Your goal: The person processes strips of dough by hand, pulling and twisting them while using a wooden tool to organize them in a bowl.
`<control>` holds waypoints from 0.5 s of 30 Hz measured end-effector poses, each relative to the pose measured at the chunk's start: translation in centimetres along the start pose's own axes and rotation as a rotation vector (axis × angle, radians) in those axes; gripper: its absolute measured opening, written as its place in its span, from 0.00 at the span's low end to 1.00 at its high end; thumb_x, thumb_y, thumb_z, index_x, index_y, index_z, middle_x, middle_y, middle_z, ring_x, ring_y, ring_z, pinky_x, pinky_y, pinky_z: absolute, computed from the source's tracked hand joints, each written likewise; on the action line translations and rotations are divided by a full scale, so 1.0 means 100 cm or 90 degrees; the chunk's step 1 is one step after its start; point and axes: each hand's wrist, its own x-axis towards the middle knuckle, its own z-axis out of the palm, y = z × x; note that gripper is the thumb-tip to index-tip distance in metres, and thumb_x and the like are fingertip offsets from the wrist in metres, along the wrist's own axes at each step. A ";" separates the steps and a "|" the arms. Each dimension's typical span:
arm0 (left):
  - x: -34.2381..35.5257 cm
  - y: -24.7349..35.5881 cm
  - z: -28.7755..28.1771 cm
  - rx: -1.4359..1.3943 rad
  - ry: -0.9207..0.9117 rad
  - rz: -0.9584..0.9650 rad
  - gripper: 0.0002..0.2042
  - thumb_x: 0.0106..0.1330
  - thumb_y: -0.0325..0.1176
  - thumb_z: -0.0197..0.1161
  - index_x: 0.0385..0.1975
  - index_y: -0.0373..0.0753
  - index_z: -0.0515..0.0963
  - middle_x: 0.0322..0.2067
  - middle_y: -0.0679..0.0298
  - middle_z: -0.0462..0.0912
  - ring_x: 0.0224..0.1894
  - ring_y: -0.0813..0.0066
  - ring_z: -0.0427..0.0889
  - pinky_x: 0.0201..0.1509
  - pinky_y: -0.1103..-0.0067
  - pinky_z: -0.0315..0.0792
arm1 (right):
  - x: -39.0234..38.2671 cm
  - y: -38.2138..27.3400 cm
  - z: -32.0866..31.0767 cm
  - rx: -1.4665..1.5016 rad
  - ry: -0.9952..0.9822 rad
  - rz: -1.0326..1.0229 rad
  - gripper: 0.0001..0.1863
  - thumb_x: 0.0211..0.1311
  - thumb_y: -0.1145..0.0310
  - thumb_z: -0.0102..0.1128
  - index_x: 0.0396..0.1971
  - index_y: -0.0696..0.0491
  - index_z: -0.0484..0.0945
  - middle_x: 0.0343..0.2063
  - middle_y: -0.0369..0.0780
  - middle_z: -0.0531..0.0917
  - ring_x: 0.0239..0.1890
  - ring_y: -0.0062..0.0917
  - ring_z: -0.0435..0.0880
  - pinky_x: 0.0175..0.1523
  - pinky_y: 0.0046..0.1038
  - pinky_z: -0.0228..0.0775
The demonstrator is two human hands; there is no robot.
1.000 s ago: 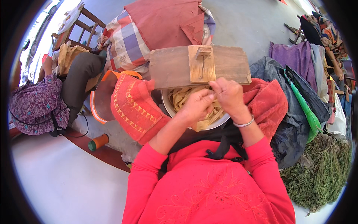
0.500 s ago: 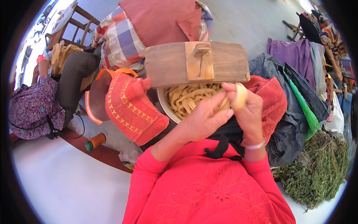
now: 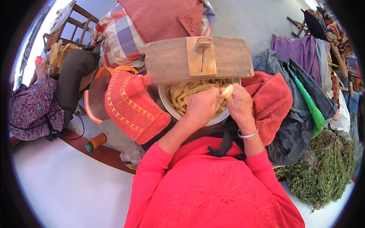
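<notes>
A white basin (image 3: pixel 164 99) holds a heap of pale yellow, flat, ribbon-like strips (image 3: pixel 180 93). Just above its right half, both of my hands meet. My right hand (image 3: pixel 241 104), a silver bracelet on its wrist, is closed on a pale yellow strip (image 3: pixel 227 91) that loops around its fingers. Knuckles up, my left hand (image 3: pixel 202 103) is closed against the same strip at the fingertips. Its grip is partly hidden. Over the basin's far edge lies a wooden board (image 3: pixel 163 59) with a lighter block (image 3: pixel 200 62) and a metal pin on it.
Red towels (image 3: pixel 131 110) (image 3: pixel 272 98) flank the basin. A spool of orange thread (image 3: pixel 96 142) lies at left. Dried green plants (image 3: pixel 323 171) and dark plastic sheeting (image 3: pixel 283 125) are at right. A cloth-covered bundle (image 3: pixel 159 19) stands beyond the board. Another person's purple patterned sleeve (image 3: pixel 36 108) shows far left.
My left hand has turned from open fingers to a closed grip beside the right hand. My right hand has shifted slightly left, the strip still looped on it.
</notes>
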 end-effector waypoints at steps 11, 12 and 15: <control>-0.011 -0.007 0.000 -0.001 0.044 0.127 0.17 0.55 0.27 0.65 0.47 0.38 0.77 0.39 0.60 0.82 0.39 0.61 0.79 0.42 0.72 0.75 | -0.025 0.009 0.012 0.990 -0.290 0.458 0.13 0.67 0.59 0.57 0.44 0.51 0.81 0.47 0.34 0.80 0.48 0.21 0.78 0.54 0.26 0.69; -0.011 -0.004 -0.003 -0.028 0.028 0.109 0.18 0.55 0.26 0.64 0.48 0.37 0.76 0.41 0.58 0.81 0.42 0.59 0.79 0.45 0.71 0.74 | -0.024 0.011 0.009 0.951 -0.290 0.453 0.12 0.67 0.62 0.57 0.42 0.52 0.81 0.47 0.35 0.80 0.49 0.22 0.77 0.55 0.27 0.68; -0.011 0.010 -0.011 -0.148 0.001 0.034 0.18 0.56 0.24 0.63 0.49 0.34 0.76 0.46 0.53 0.79 0.48 0.53 0.78 0.51 0.69 0.72 | -0.017 0.004 0.001 0.792 -0.265 0.386 0.08 0.64 0.70 0.57 0.38 0.55 0.82 0.49 0.38 0.79 0.51 0.26 0.77 0.57 0.29 0.66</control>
